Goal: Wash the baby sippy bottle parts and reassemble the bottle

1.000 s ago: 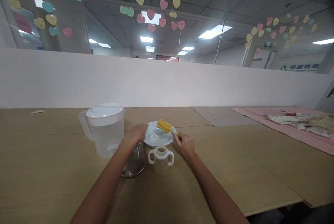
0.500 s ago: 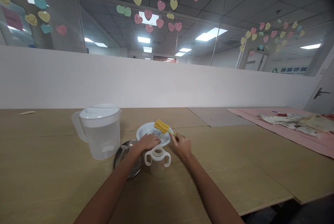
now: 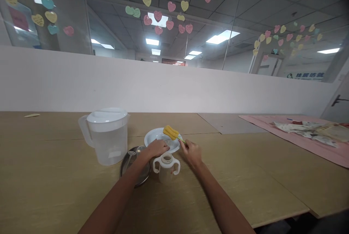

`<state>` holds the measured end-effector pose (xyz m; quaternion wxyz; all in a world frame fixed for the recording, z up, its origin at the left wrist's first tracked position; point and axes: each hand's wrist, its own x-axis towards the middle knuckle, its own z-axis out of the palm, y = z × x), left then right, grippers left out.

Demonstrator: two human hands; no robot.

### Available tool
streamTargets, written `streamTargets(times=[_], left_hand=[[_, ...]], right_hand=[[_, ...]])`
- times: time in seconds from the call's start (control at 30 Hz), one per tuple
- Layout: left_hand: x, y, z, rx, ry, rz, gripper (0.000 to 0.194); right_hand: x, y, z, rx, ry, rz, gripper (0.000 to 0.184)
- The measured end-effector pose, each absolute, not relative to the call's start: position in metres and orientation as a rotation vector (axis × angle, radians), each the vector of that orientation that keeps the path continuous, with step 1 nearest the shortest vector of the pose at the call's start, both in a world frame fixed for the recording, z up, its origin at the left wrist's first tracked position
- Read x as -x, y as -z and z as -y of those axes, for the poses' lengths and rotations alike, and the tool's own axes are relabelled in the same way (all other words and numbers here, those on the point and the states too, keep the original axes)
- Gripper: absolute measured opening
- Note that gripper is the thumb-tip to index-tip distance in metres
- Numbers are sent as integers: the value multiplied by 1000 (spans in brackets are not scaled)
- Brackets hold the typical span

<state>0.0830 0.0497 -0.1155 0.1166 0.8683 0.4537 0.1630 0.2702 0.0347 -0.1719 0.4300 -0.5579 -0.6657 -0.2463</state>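
Observation:
My right hand [image 3: 192, 152] grips the thin green handle of a bottle brush [image 3: 171, 132] whose yellow sponge head is held above a white bowl [image 3: 149, 138]. At the bowl's near left side is my left hand [image 3: 158, 148], fingers curled and pressed together; whatever they hold, if anything, is hidden. Just in front of the hands stands a clear baby bottle [image 3: 166, 174] with two white handles and an uncapped mouth. Under my left forearm, partly covered, sits a round metal tray [image 3: 125, 165] with clear and white bottle parts in it.
A large lidded plastic pitcher [image 3: 109, 141] of clear liquid stands left of the tray. On the right, a pink cloth [image 3: 275, 129] carries papers and packets. A low white wall [image 3: 163, 88] closes off the back of the wooden table [image 3: 253, 175].
My view has shifted a little, so everything appears slightly further right. Both hands and the brush keep nearly the same place over the bowl.

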Motion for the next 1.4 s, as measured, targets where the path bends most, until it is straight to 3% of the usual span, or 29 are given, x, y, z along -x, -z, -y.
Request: streamTargets(times=[0.57,0.73,1.13,1.4], left_hand=[[-82,115,-50,-2515,-474,-1356,27],[-81,104,-51,-2490,-678,-1420,10],[-70,63,-46,-2240,-1355,-1126,17],[-73,55,-31,-2486,-1247,-1222,6]], right_hand=[[-271,173,-37,1402,609,1660,52],[-273,175,-38,1404,596,1660,53],[-268,172,-35,1399,546,1627,56],[-268,170,-34,1470,521,1624,60]])
